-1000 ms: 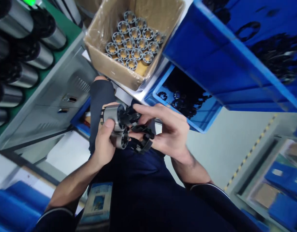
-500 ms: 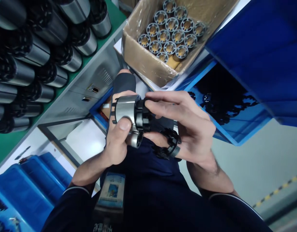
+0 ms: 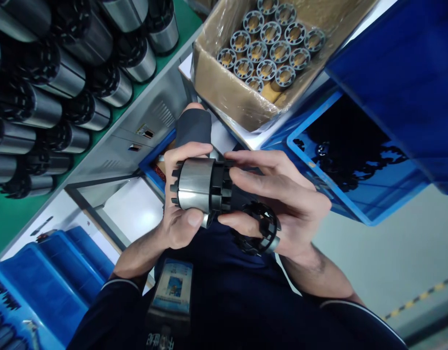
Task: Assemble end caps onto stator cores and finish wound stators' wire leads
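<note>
The left hand [image 3: 180,214] is clamped around a steel cylinder [image 3: 194,190] held before the chest, while the right hand [image 3: 282,204] pinches its black end cap [image 3: 218,186] and carries a spare black ring [image 3: 262,234].

Open air below the hands, cardboard box [image 3: 224,92] and blue bin [image 3: 314,170] crowding above — cylinder rows [image 3: 63,87] left

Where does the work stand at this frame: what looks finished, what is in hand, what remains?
Finished: rows of metal cylinders with black end caps lie on the green shelf. In hand: the left hand grips a metal cylinder while the right hand presses a black cap onto its end; a spare black ring hangs on its fingers. Left: bare cores in the cardboard box.
</note>
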The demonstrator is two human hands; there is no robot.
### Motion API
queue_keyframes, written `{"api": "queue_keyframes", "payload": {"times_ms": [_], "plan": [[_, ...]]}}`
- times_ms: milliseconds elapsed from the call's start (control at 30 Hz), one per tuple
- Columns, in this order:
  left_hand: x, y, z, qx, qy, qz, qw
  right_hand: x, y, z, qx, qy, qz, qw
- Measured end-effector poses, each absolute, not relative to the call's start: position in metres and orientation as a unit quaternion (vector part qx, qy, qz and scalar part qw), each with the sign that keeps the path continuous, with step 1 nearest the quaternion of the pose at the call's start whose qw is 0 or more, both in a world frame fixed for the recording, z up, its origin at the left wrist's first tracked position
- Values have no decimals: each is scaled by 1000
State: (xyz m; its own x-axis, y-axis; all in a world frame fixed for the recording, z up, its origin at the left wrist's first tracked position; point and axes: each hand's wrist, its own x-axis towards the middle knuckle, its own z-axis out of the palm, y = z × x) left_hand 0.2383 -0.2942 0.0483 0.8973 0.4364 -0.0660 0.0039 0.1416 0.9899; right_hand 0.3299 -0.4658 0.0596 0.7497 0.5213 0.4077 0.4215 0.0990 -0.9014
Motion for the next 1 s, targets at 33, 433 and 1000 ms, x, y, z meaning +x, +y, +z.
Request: {"api": "queue_keyframes", "payload": {"times_ms": [33, 433, 1000], "plan": [[238, -294, 49, 646, 158, 161, 730, 331, -467, 61, -673, -355, 40, 648], [232, -294, 40, 592, 224, 62, 772, 327, -456, 51, -701, -351, 53, 619], [245, -309, 46, 518, 252, 161, 801, 341, -504, 72, -737, -301, 176, 579]]}}
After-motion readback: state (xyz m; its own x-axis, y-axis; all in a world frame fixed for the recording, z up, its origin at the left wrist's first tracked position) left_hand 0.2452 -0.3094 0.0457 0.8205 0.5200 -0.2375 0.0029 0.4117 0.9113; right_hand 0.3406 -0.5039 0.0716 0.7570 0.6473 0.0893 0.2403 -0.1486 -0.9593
